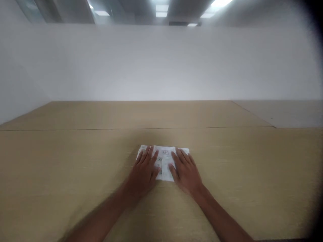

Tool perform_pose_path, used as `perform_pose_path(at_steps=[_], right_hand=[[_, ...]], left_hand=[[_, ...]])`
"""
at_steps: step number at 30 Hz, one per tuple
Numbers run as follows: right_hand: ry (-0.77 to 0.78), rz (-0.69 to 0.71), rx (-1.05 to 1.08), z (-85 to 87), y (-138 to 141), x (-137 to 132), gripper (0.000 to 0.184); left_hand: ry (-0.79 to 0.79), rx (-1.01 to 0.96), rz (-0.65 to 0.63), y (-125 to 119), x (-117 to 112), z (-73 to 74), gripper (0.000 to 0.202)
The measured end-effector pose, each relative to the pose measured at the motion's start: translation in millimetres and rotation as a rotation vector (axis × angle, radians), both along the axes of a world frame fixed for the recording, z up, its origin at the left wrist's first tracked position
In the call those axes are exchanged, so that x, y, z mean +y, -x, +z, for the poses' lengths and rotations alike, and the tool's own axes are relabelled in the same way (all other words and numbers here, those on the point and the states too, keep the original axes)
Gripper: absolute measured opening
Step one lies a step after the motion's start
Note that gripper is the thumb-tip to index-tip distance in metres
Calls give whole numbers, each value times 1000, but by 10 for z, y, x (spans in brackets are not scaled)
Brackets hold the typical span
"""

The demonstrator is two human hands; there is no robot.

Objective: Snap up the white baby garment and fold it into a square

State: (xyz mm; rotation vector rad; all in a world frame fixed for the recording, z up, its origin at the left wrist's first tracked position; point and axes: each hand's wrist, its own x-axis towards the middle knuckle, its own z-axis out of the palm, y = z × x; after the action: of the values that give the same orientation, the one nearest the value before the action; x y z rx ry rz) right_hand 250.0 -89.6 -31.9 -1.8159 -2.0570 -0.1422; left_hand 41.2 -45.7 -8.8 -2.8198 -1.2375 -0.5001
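Note:
A folded white piece of thin material (164,158), cloth or paper, lies flat on the table with small dark printed marks on top. My left hand (143,168) rests on its left half, fingers spread and pressing down. My right hand (185,171) lies the same way on its right half, with the fingertips near the top fold. Both hands hide the lower corners of the folded piece. Neither hand grips it.
The tabletop (75,158) is pale wood-toned and runs wide on both sides, with a thin seam (136,128) across it beyond my hands. A grey panel (285,112) lies at the back right. A white wall stands behind the table.

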Motion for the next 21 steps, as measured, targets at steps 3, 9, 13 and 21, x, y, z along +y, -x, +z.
perform_pose_path(at_steps=[3,9,13,21], right_hand=[[37,18,9,7,-40,15,52],[53,50,7,92,-105,22,51],[75,69,-8,153,-129,22,50],[-1,21,53,178,-161,-23,43]], left_hand=[[22,53,33,-68,11,-85,57],[34,40,103,-151,-91,-75,59],[54,11,131,-171,-157,-24,59],[47,-140,107,-115,-65,73,36]])
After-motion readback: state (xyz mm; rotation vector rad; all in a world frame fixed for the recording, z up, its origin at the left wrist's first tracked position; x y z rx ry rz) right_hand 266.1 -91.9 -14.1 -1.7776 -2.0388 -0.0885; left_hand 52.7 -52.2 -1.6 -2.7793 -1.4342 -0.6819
